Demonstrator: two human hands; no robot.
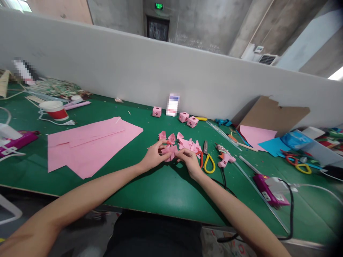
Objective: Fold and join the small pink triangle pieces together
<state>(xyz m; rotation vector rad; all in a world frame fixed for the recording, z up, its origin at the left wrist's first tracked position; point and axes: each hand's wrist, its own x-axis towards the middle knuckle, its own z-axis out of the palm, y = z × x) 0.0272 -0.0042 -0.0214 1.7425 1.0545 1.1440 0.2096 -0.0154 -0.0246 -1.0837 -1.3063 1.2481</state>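
Note:
Both hands meet over the green table at the middle of the head view. A small folded pink paper piece (169, 153) is between them. My left hand (154, 155) is closed on its left side, fingers over the top. The fingertips of my right hand (189, 160) pinch its right edge. Just beyond the hands lie small folded pink pieces (172, 138) and a pile of pink cut paper (190, 145). Farther back sit three pink paper cubes, one at the left (157, 111) and two close together (188, 119).
Scissors with red and yellow handles (209, 164) and a pink glue gun (225, 158) lie right of my right hand. Large pink sheets (91, 148) cover the left side. A paper cup (55, 110) stands far left; a purple power strip (270, 191) lies right. A grey partition (120, 67) rises behind.

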